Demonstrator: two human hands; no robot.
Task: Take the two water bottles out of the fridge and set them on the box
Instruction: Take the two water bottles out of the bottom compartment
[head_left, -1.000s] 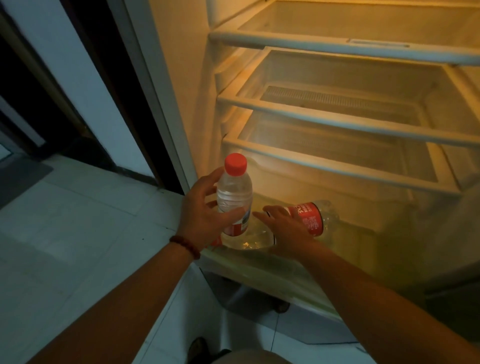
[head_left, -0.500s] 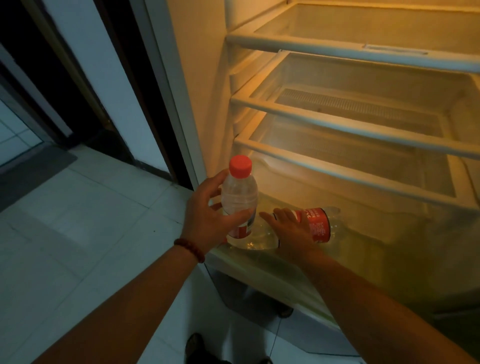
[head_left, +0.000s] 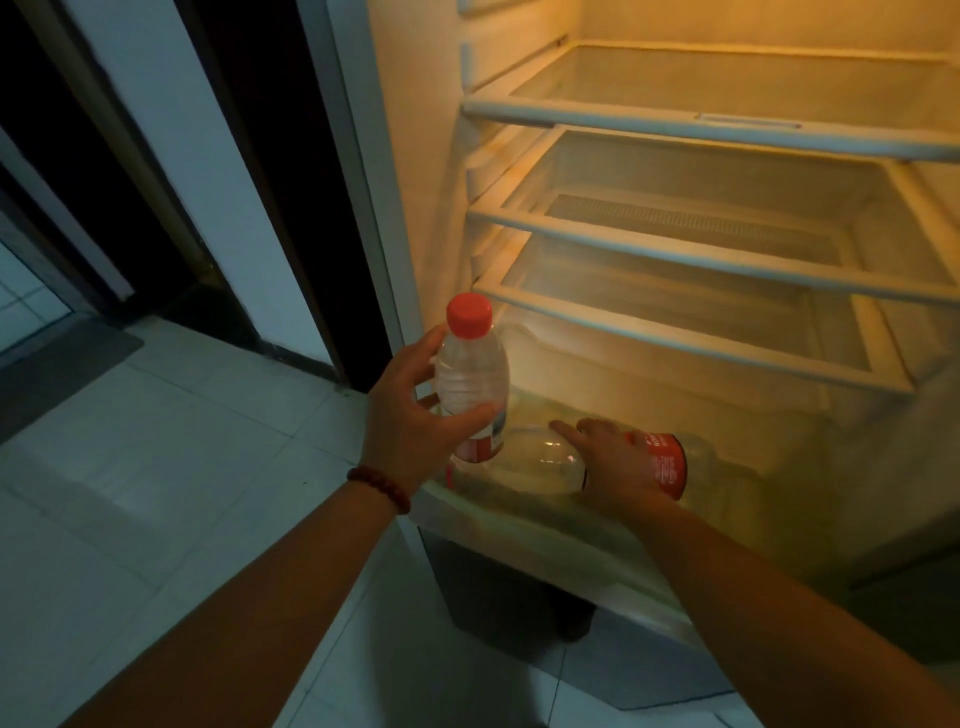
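An open fridge (head_left: 701, 124) glows yellow inside. My left hand (head_left: 410, 415) grips an upright clear water bottle (head_left: 472, 374) with a red cap and red label, at the fridge's lower left front corner. A second water bottle (head_left: 670, 465) with a red label lies on its side on the bottom shelf (head_left: 524, 525). My right hand (head_left: 618, 462) rests over its middle, fingers curled round it. The box is not in view.
Three bare glass shelves (head_left: 717, 257) sit above the bottles. The fridge's left wall (head_left: 415, 156) stands beside my left hand. White floor tiles (head_left: 156, 467) spread to the left, with a dark doorway (head_left: 104, 182) behind and a dark panel (head_left: 509, 592) under the fridge.
The upright bottle in my left hand has risen slightly and shifted outward to the left. My right hand stays on the lying bottle. The camera has tilted up and moved closer.
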